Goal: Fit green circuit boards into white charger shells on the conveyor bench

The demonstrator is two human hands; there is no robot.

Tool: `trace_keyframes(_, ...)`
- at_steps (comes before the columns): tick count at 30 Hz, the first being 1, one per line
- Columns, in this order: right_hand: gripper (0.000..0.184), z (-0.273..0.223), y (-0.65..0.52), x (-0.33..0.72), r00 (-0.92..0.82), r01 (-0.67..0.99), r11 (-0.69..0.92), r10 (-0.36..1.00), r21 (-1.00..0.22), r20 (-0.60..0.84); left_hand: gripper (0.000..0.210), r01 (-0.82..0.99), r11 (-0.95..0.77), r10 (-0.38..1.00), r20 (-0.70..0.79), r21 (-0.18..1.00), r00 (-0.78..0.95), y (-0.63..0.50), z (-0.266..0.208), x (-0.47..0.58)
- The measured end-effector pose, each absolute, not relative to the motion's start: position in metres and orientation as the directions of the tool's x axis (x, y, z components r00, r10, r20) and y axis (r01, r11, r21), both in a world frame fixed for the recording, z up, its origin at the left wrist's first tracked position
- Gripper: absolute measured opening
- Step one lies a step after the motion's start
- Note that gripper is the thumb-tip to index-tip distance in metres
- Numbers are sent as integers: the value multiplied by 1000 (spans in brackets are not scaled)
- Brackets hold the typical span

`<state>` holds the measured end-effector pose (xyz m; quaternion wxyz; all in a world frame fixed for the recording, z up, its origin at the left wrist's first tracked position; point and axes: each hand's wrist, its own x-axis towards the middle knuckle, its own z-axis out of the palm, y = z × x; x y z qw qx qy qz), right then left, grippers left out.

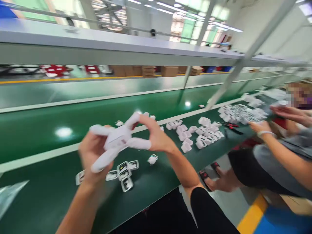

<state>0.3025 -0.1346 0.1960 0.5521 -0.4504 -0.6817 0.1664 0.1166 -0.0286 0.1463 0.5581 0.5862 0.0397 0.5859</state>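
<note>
White plastic housing [118, 137] up in front of me, above the green work surface [156, 188]. My left hand [91, 157] grips one side of it between thumb and finger; my right hand [158, 135] pinches the other, white finger cots [138, 143] on both. Below: a cluster of open white casings [123, 170], a small round white part [152, 159] just beside. Farther right, grouped white housings [207, 131], then red-handled pliers [232, 127] near a co-worker's hand [259, 126].

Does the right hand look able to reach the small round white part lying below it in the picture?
Probably yes: nothing visible blocks the way from the right hand to the round white part, but that hand is busy with the white casing.
</note>
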Motion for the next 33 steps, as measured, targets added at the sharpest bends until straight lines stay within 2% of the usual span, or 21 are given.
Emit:
trace_keyframes(2, 40, 191, -130, 306, 39, 418, 558, 778, -717, 628, 54, -554, -319, 724, 575, 769, 381, -38, 150, 119)
trace_keyframes(6, 45, 185, -125, 312, 37, 373, 611, 742, -698, 669, 72, -511, -236, 746, 491, 827, 450, -42, 152, 124)
trace_keyframes(13, 42, 182, -124, 316, 49, 341, 608, 750, -717, 659, 52, -464, -196, 731, 444, 864, 518, -47, 162, 122)
trace_keyframes(16, 41, 179, -122, 317, 85, 348, 583, 760, -734, 644, 51, -431, -152, 743, 390, 889, 543, -46, 162, 123)
trace_keyframes(20, 40, 178, -119, 315, 117, 331, 581, 757, -744, 643, 55, -430, -143, 766, 375, 891, 523, -42, 158, 127)
trace_keyframes(25, 44, 175, -112, 307, 134, 217, 617, 749, -756, 649, 54, -523, -145, 795, 414, 840, 443, -48, 150, 134)
trace_keyframes(30, 54, 176, -109, 302, 179, 134, 543, 809, -829, 559, 58, -545, -137, 829, 397, 827, 394, -59, 145, 142)
trace_keyframes(33, 56, 175, -107, 305, 196, 133, 517, 823, -846, 533, 52, -518, -133, 835, 377, 845, 401, -58, 145, 142)
